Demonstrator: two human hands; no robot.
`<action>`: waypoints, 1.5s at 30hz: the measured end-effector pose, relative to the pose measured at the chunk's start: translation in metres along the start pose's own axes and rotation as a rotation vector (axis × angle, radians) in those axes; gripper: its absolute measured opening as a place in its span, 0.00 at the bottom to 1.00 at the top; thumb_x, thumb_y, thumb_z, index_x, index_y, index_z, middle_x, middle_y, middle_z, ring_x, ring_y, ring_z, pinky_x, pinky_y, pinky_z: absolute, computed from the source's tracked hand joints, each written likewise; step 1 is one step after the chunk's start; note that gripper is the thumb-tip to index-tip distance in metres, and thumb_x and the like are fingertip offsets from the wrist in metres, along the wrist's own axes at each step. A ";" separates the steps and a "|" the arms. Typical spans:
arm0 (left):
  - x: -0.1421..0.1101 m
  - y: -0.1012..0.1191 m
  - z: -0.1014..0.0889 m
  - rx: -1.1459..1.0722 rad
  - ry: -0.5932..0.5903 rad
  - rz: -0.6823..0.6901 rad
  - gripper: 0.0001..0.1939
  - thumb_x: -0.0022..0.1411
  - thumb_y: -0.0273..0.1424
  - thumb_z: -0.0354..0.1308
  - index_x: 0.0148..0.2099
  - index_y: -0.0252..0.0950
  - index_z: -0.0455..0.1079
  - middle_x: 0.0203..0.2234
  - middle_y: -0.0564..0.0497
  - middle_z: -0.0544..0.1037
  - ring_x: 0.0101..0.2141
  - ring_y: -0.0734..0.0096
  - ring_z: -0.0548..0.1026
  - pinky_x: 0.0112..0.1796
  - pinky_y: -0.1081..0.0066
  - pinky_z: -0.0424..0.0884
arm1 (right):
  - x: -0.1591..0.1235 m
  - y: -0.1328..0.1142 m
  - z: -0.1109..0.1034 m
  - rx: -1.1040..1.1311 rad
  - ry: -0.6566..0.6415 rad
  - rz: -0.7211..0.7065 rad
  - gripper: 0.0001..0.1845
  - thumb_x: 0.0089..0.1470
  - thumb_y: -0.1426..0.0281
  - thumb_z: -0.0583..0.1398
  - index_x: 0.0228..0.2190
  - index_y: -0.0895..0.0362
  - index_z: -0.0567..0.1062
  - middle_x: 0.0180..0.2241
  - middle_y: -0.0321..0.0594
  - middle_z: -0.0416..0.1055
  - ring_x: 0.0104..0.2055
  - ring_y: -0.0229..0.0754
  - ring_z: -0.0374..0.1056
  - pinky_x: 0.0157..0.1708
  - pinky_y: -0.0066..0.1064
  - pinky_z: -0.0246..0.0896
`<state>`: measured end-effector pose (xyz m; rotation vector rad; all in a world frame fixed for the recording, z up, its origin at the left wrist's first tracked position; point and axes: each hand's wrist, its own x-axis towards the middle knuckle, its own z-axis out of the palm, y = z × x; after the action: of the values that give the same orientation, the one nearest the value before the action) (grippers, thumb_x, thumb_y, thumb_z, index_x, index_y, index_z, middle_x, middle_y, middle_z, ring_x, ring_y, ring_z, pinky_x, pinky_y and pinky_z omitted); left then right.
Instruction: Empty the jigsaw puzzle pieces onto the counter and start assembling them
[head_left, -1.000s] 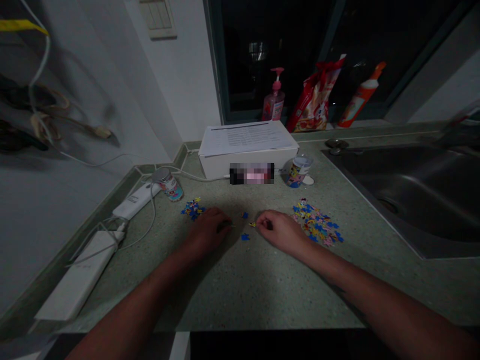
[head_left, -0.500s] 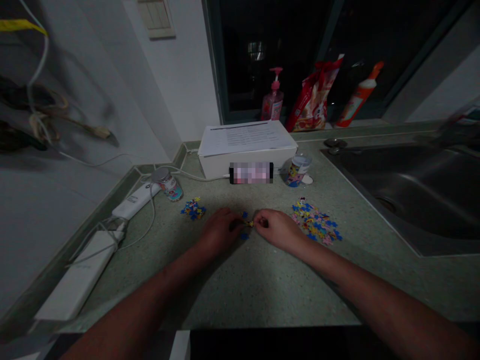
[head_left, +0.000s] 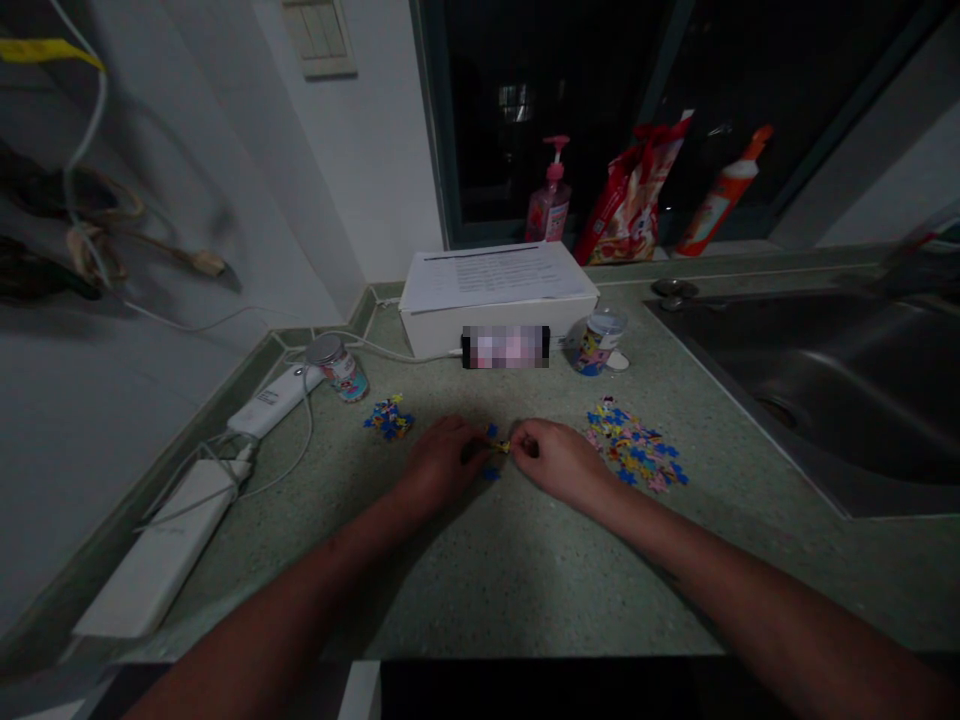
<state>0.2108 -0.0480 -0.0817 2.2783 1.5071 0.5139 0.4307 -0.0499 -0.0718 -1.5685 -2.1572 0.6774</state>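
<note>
Right at the middle of the speckled green countertop [head_left: 525, 590], my left hand [head_left: 442, 465] and right hand [head_left: 559, 462] nearly meet, fingers curled inward around a small yellow jigsaw piece [head_left: 501, 447]. In this dim light, I can't tell whether either hand truly grips it or only touches it. A blue jigsaw piece [head_left: 492, 431] lies just above it, and another blue jigsaw piece [head_left: 491, 473] lies just below.

Pieces this small could squirt out of a loose pinch, and the shadow from my hands makes them hard to see. Just beyond my left hand sits a small heap of jigsaw pieces [head_left: 388, 418]; a wider spread of jigsaw pieces [head_left: 636, 447] lies past my right. A careless sweep of either wrist could scatter them or mix them with the pieces between my hands.

Toward the lower left, a white power strip [head_left: 161, 548] and its tangled white cable [head_left: 304, 430] could hide a dropped piece. To the right, a piece skidding far enough could fall into the stainless steel sink [head_left: 817, 390]. Farther up, two printed tins [head_left: 341, 369] [head_left: 596, 343] flank a white box [head_left: 495, 325] topped with a printed sheet [head_left: 491, 275]. On the windowsill at the top stand a pink pump bottle [head_left: 550, 203], a red bag [head_left: 630, 195] and an orange-capped bottle [head_left: 720, 195].
</note>
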 end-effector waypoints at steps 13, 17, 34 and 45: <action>-0.009 -0.001 -0.016 -0.001 -0.016 -0.007 0.06 0.67 0.29 0.63 0.43 0.44 0.81 0.42 0.45 0.82 0.46 0.53 0.77 0.51 0.52 0.74 | -0.002 0.028 -0.023 0.074 -0.131 0.012 0.08 0.55 0.74 0.62 0.30 0.53 0.81 0.30 0.38 0.82 0.31 0.43 0.76 0.33 0.33 0.61; -0.009 -0.002 -0.015 0.013 -0.013 -0.010 0.06 0.67 0.30 0.63 0.44 0.43 0.81 0.42 0.45 0.82 0.47 0.53 0.77 0.51 0.52 0.75 | -0.005 0.025 -0.023 0.007 -0.120 0.009 0.07 0.55 0.74 0.62 0.30 0.52 0.81 0.30 0.37 0.82 0.30 0.42 0.74 0.32 0.33 0.59; -0.011 -0.006 -0.012 -0.004 0.003 -0.004 0.06 0.69 0.31 0.63 0.45 0.45 0.80 0.43 0.45 0.82 0.47 0.53 0.77 0.50 0.52 0.75 | -0.007 0.021 -0.030 -0.103 -0.012 -0.039 0.09 0.60 0.72 0.60 0.33 0.51 0.81 0.33 0.40 0.82 0.31 0.43 0.73 0.32 0.34 0.56; -0.010 -0.035 -0.047 0.161 0.127 -0.118 0.09 0.70 0.30 0.58 0.44 0.40 0.80 0.43 0.43 0.81 0.48 0.52 0.78 0.52 0.54 0.74 | -0.007 0.022 -0.031 -0.205 0.044 -0.078 0.10 0.63 0.73 0.58 0.35 0.54 0.80 0.36 0.43 0.79 0.34 0.44 0.72 0.33 0.35 0.54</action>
<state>0.1565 -0.0403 -0.0582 2.2952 1.7920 0.5298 0.4677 -0.0457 -0.0600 -1.5730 -2.3024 0.4041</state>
